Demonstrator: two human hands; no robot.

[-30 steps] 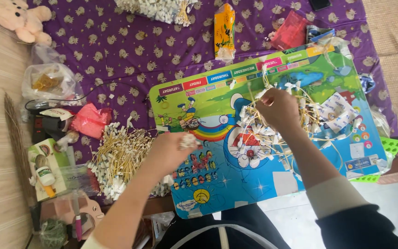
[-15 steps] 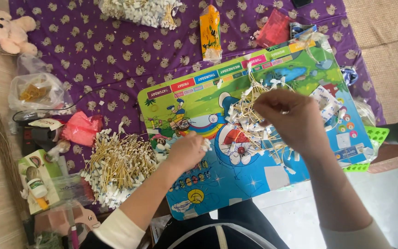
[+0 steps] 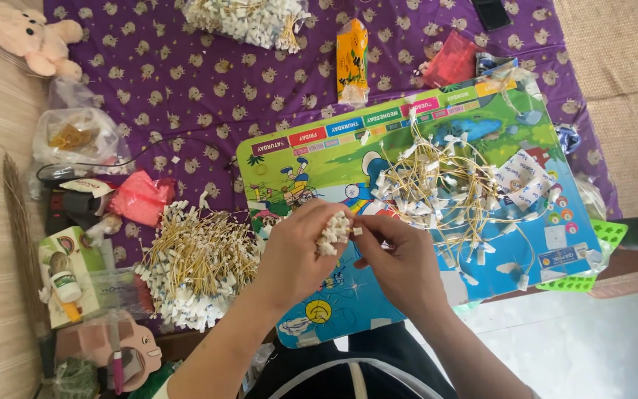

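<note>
Both hands have drawn together since half a second ago. Left hand (image 3: 295, 251) fingers clamp a bunch of white tags (image 3: 334, 233); right hand (image 3: 400, 258) pinches its edge, above the colourful board (image 3: 348, 295). Loose tangled tags (image 3: 444, 188) lie beyond; sorted pile (image 3: 197, 270) sits left.

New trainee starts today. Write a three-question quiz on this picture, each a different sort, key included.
1. True or false: the left hand holds a bunch of white tags.
2. The loose tangle of tagged strings lies on: A) the purple cloth B) the colourful board C) the floor.
3. Fill in: the soft toy sits in the top ___ corner.

Key: 1 true; 2 B; 3 left.
</note>
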